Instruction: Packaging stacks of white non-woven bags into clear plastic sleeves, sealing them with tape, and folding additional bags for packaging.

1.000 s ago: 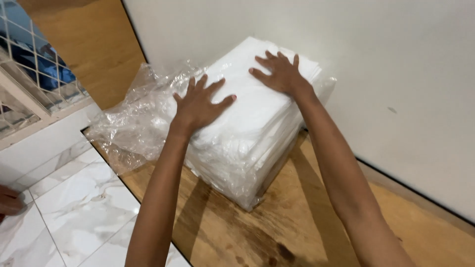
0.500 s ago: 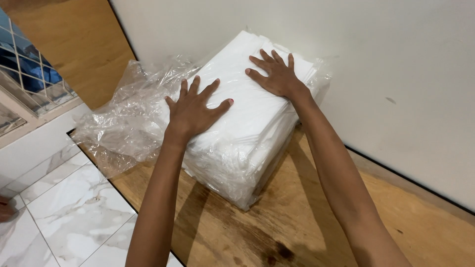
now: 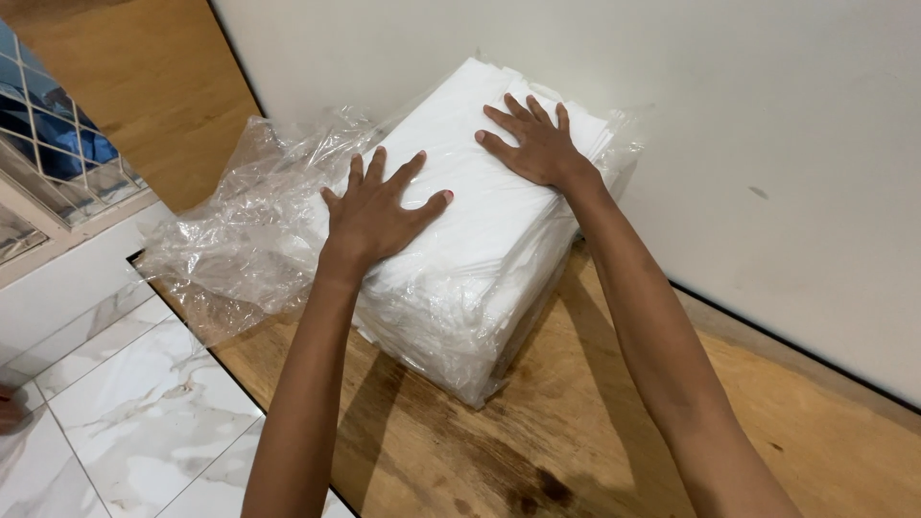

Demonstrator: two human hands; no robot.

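A thick stack of white sheets (image 3: 480, 206) lies on a wooden floor panel (image 3: 576, 432), partly wrapped in clear plastic film (image 3: 245, 225) that is bunched up on its left side. My left hand (image 3: 376, 209) rests flat on top of the stack near its left edge, fingers spread. My right hand (image 3: 532, 144) lies flat on the far part of the stack, fingers spread as well. Neither hand grips anything.
A white wall (image 3: 729, 125) stands right behind the stack. White marble tiles (image 3: 125, 422) cover the floor at lower left. A white wire grille (image 3: 58, 153) with blue items behind it is at the far left. Fingertips (image 3: 10, 411) show at the left edge.
The view has shifted slightly; both hands stay flat on the stack, the left one sliding a little toward its left edge.
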